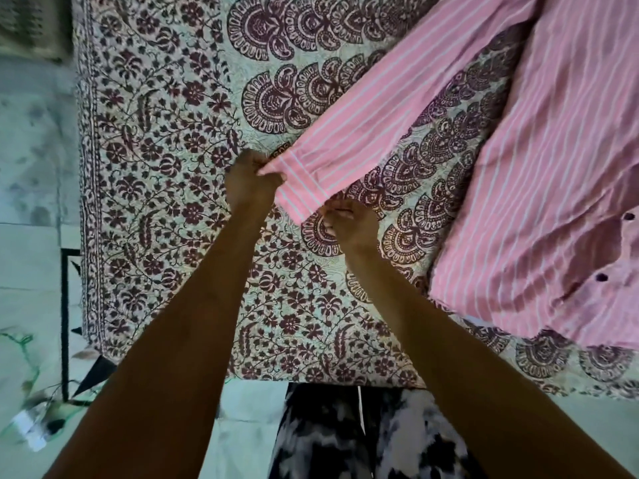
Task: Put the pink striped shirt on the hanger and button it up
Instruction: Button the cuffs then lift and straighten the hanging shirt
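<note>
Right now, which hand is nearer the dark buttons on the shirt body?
Right. The right hand sits at the sleeve cuff's lower corner, between the cuff and the buttons; the left hand grips the cuff's far end.

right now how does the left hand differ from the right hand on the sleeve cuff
The left hand grips the far corner of the sleeve cuff, with fabric pinched in its fingers; the right hand works at the cuff's near corner, where any grip is hidden. The left hand reaches further across the patterned bedspread; the right hand sits nearer the shirt body. Both have curled fingers.
</note>
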A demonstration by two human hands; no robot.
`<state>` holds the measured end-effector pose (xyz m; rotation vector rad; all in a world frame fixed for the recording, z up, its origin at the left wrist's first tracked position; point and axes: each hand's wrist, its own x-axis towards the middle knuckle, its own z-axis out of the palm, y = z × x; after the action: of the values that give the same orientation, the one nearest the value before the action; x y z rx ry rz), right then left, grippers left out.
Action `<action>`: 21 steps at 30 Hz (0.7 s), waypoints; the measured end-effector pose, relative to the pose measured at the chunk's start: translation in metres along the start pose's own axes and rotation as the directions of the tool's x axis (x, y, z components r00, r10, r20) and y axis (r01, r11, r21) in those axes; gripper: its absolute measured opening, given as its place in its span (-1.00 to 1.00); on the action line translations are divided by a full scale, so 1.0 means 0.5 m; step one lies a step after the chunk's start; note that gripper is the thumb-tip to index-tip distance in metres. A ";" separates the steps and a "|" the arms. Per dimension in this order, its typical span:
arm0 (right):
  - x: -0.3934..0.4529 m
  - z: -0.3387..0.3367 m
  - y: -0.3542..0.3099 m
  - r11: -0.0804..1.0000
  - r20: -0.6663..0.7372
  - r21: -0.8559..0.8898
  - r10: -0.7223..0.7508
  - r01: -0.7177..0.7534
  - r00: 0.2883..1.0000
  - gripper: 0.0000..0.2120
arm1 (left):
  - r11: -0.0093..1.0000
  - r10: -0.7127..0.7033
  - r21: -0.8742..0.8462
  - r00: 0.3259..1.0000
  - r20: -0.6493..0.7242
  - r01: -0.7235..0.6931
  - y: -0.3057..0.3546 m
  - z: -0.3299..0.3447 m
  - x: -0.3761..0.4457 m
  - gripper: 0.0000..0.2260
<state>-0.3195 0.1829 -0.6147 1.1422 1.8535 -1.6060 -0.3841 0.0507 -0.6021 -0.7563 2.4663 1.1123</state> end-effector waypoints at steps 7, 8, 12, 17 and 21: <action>-0.029 -0.133 -0.058 0.975 -0.050 -0.117 -0.198 0.191 0.979 -0.79 | 0.931 0.237 0.313 0.962 -0.133 -0.186 0.045 0.000 -0.055 -0.63; -0.037 -0.162 -0.078 0.970 -0.061 -0.114 -0.223 0.215 0.973 -0.75 | 0.929 0.280 0.290 0.950 -0.140 -0.231 0.067 0.004 -0.074 -0.63; -0.048 -0.258 -0.149 0.947 -0.105 -0.120 -0.311 0.298 0.945 -0.70 | 0.893 0.412 0.248 0.904 -0.118 -0.375 0.161 0.037 -0.139 -0.65; -0.039 -0.410 -0.215 0.892 -0.299 -0.117 -0.450 0.436 0.841 -0.72 | 0.805 0.573 0.235 0.817 -0.065 -0.545 0.334 0.113 -0.204 -0.62; 0.001 -0.568 -0.256 0.872 -0.351 -0.040 -0.469 0.488 0.810 -0.73 | 0.713 0.686 0.235 0.727 -0.037 -0.660 0.483 0.213 -0.245 -0.57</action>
<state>-0.3691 0.4554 -0.4722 1.0926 2.5095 -1.8088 -0.4195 0.3064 -0.4678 0.2018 3.0030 0.9995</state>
